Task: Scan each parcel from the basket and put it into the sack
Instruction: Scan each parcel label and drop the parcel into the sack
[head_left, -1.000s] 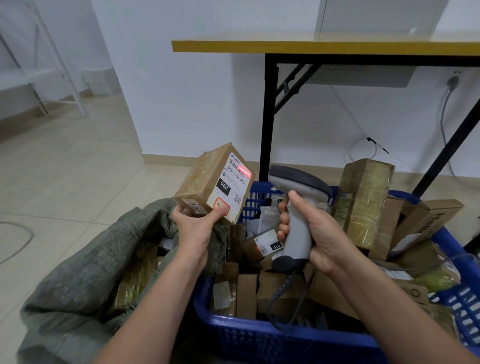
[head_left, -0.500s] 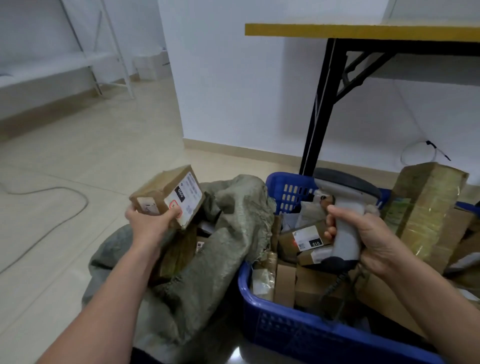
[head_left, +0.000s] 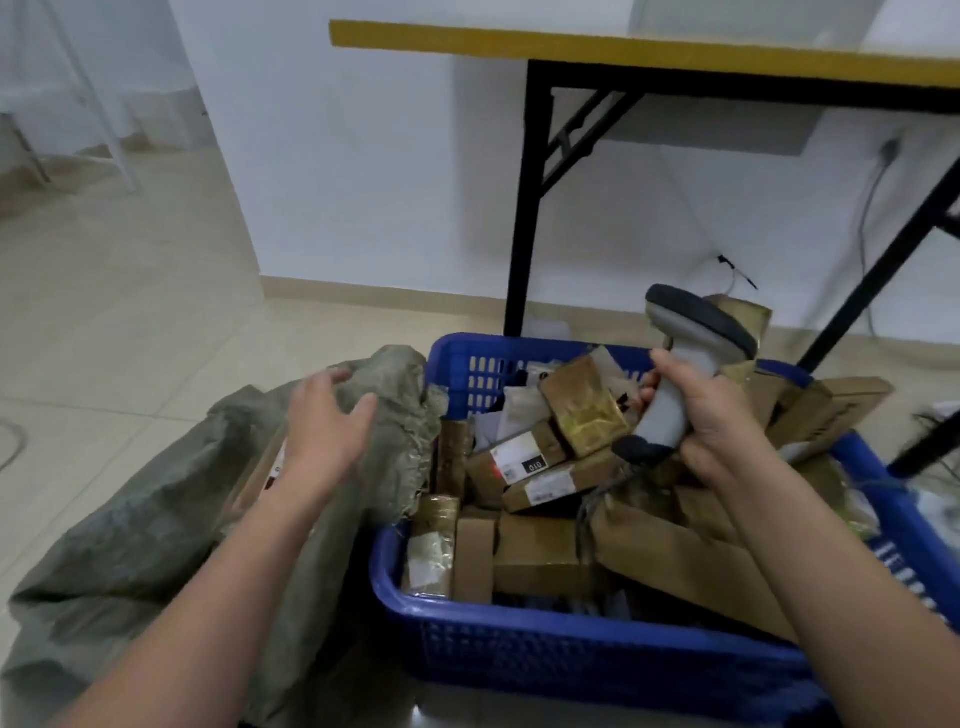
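Observation:
A blue plastic basket (head_left: 571, 654) holds several brown cardboard parcels, among them one with a white label marked 010 (head_left: 514, 460). To its left lies a grey-green woven sack (head_left: 130, 519) with its mouth open; part of a parcel (head_left: 270, 467) shows inside, under my wrist. My left hand (head_left: 327, 426) hovers over the sack's mouth, fingers spread, holding nothing. My right hand (head_left: 711, 421) grips the handle of a grey barcode scanner (head_left: 691, 343) above the basket's parcels.
A yellow-topped table with black legs (head_left: 524, 208) stands behind the basket against a white wall. Cables hang at the right by the wall (head_left: 872, 208). Tiled floor (head_left: 130, 312) stretches to the left, with a white frame at far left.
My left hand carried the labelled parcel from the scanner leftward over the sack and let it go; the hand is now empty. My right hand still holds the scanner.

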